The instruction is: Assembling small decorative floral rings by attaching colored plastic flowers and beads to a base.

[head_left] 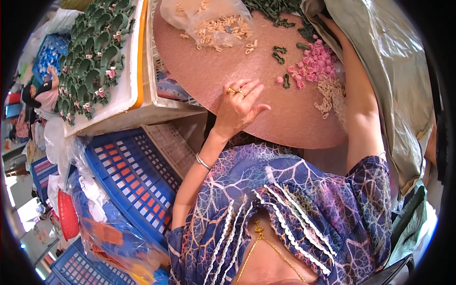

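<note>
My left hand [241, 105] lies on the round reddish-brown board [209, 71] near its front left edge. Its fingers are stretched out, the thumb stands apart, and nothing is in it. My right forearm [357, 76] reaches far across the board's right side; the hand at its end goes in under a grey-green sheet or sack, so its fingers are hidden. Between the arms lie a heap of small pink rose-shaped pieces [316, 61], cream loop-like pieces [327, 97] and a few small dark green pieces [279, 58]. One pink rose [279, 80] sits beside a green piece.
A clear bag of cream pieces [223, 28] and a dark green pile [273, 9] occupy the board's far side. Left, a white foam box [135, 102] bears rows of green parts with pink roses. Blue baskets [126, 161] stand below it. The grey-green sheet [394, 71] hangs at right.
</note>
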The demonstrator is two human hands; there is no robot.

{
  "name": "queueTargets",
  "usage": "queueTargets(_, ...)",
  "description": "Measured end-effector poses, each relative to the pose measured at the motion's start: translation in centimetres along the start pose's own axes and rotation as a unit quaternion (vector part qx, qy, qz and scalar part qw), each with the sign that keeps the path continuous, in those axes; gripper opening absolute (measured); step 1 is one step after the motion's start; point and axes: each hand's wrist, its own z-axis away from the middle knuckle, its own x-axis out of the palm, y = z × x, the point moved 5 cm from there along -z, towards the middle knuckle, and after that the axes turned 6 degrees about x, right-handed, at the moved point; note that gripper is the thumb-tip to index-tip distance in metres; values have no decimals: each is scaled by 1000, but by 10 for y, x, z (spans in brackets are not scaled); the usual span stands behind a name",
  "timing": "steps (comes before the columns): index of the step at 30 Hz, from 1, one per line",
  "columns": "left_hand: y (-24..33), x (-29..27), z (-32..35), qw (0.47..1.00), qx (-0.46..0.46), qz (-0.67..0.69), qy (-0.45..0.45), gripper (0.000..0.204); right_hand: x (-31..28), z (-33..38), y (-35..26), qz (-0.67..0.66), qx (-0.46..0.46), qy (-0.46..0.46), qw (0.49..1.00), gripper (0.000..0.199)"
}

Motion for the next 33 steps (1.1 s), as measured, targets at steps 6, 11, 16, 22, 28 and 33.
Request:
queueTargets(6, 26, 26, -40, 992, 88, 87, 36, 52, -120, -45, 78, 45, 31, 122, 991, 38)
queueTargets(11, 24, 24, -33, 993, 80, 82, 28, 49, -130, -4, 50, 41, 5, 104, 994, 36)
queueTargets(16, 26, 22, -31, 993, 79, 87, 23, 49, -216, 163, 27, 60, 0, 80, 995, 35)
queueTargets(22, 17, 25, -31, 995, 48, 86, 22, 48, -245, 216, 35, 121, 27, 57, 991, 34)
queueTargets(28, 23, 26, -39, 994, 66, 87, 26, 46, -157, 61, 45, 131, 6, 25, 991, 32)
queueTargets(33, 25, 27, -39, 993, 67, 90, 47, 47, -137, 1, 38, 134, -35, -7, 990, 31)
